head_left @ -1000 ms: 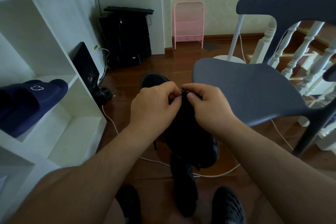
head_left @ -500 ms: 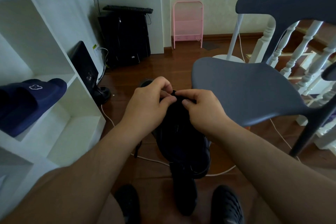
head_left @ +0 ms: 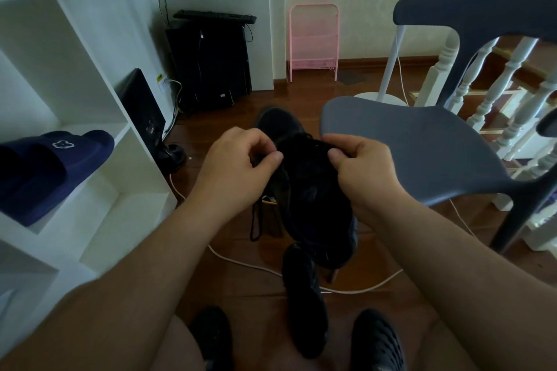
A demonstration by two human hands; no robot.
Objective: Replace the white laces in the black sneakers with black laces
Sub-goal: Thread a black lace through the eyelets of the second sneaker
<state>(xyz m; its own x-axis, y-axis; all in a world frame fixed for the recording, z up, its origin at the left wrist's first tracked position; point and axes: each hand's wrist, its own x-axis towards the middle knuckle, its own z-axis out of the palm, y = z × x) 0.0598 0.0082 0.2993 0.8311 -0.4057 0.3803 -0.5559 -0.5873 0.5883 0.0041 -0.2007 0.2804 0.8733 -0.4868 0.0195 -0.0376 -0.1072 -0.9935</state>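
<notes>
Ur left hand (head_left: 238, 166) pinching black lace (head_left: 256, 220), thumb + curled fingers clamped, loose end dangling below. Right hand (head_left: 364, 172) curled tight on sneaker (head_left: 316, 199) top edge, shoe held mid-air over floor (head_left: 355, 268), btwn both hands. 2nd sneaker (head_left: 304, 304) on floor underneath, btwn ur feet. Grey chair (head_left: 422, 147) just right.
</notes>
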